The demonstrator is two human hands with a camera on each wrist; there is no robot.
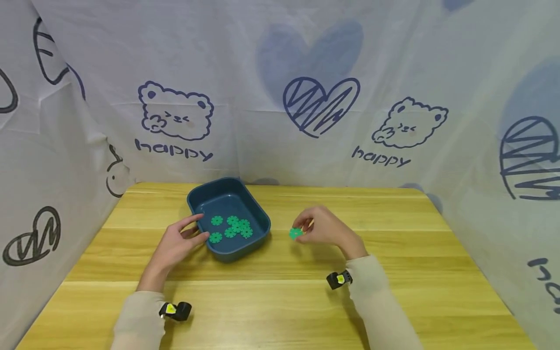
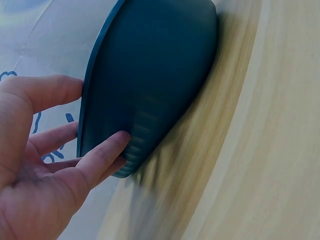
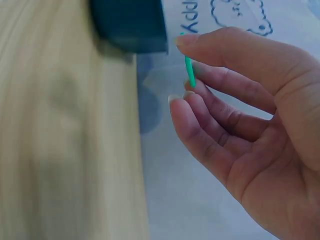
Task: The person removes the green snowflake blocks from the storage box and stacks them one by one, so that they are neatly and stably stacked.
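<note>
Because it is pinched near its edge between the thumb and fingers of the right hand [image 1: 323, 227], the green notched disc [image 1: 295, 234] leaves much of its flower-like face uncovered in the head view; it hangs over the table, to the right of the bin and apart from it. From the right wrist it shows edge-on, a thin sliver, so a fingertip hold probably suits it better than a full fist, and the remaining fingers curve loosely beneath. Just beyond, similar green discs [image 1: 230, 232] lie flat in the dark blue bin [image 1: 232, 255], some overlapping toward its right side, where the walls keep them together. At the bin's left side, the left hand [image 1: 175, 243] lightly straddles the wall, thumb at the rim and other fingertips against the outside, presumably to steady it. The bin sits toward the back of the wood-grain table [image 1: 284, 311], before a white cloth [image 1: 245, 58] printed with bears and hearts.
</note>
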